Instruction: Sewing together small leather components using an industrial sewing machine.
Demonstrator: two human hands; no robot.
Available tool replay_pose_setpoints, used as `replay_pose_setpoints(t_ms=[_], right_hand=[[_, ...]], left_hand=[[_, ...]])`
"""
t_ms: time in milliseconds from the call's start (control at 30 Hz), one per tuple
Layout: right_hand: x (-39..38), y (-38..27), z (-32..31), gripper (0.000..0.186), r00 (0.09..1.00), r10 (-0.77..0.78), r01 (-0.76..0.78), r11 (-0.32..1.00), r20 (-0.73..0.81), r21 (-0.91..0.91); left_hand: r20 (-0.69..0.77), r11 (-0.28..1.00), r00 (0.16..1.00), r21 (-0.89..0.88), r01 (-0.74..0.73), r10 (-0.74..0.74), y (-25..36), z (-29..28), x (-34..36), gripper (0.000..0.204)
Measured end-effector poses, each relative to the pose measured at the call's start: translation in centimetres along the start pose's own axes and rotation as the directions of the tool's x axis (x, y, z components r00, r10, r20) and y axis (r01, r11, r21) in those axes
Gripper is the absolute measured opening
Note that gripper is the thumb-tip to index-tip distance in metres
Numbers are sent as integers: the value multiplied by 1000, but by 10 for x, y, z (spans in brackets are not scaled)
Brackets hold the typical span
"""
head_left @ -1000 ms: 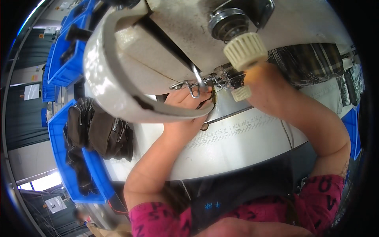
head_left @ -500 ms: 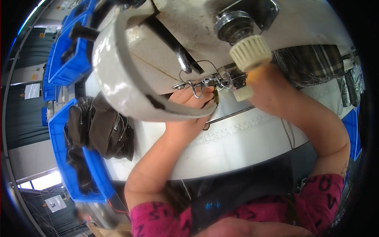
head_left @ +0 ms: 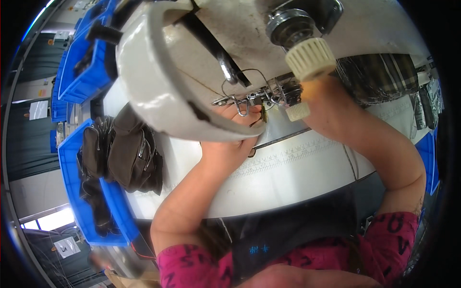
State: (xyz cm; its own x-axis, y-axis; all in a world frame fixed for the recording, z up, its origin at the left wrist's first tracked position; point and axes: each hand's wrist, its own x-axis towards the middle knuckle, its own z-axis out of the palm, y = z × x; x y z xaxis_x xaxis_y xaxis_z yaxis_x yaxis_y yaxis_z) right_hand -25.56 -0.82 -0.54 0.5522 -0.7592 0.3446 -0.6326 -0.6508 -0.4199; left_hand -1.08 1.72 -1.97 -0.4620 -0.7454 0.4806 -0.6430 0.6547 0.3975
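Beside the needle area of a white sewing machine (head_left: 139, 81), my left hand (head_left: 229, 139) is closed, its fingers bent and pressed together near the metal presser foot (head_left: 254, 99). A narrow dark strip of material with an olive edge (head_left: 263, 115) shows at its fingertips. The machine's curved white arm covers part of this hand. A small dark loop (head_left: 252, 152) sticks out under its palm side. My right hand (head_left: 319, 93) reaches in behind the cream ribbed knob (head_left: 311, 58). Its fingers are hidden there, so what they touch cannot be seen.
Dark zippered pouches (head_left: 132, 158) lie at the left table edge, partly over a blue bin (head_left: 72, 177). More blue bins (head_left: 86, 72) stand farther back. A ruler scale (head_left: 278, 161) runs along the white table. Plaid fabric (head_left: 379, 77) sits at the far right.
The machine and its knobs sit slightly farther right in the picture. Both hands stay in nearly the same place, and the machine's curved arm covers my left hand a little differently.
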Motion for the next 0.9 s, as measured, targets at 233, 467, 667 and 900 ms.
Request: replay_pose_setpoints(t_ms=[233,467,667,900], right_hand=[[-1,0,3,23,1000,11,-11,1000,-4,-20],[-1,3,4,22,1000,0,0,1000,2,-6],[-1,2,0,21,1000,-18,18,1000,3,19],[-2,6,7,21,998,-62,61,997,-32,-39]], left_hand=[[22,999,1000,34,3,-3,2,-2,3,18],[57,1000,998,18,17,-18,4,-4,6,17],[83,996,992,-1,94,-94,6,-6,4,18],[103,989,984,4,147,-147,6,-6,2,19]])
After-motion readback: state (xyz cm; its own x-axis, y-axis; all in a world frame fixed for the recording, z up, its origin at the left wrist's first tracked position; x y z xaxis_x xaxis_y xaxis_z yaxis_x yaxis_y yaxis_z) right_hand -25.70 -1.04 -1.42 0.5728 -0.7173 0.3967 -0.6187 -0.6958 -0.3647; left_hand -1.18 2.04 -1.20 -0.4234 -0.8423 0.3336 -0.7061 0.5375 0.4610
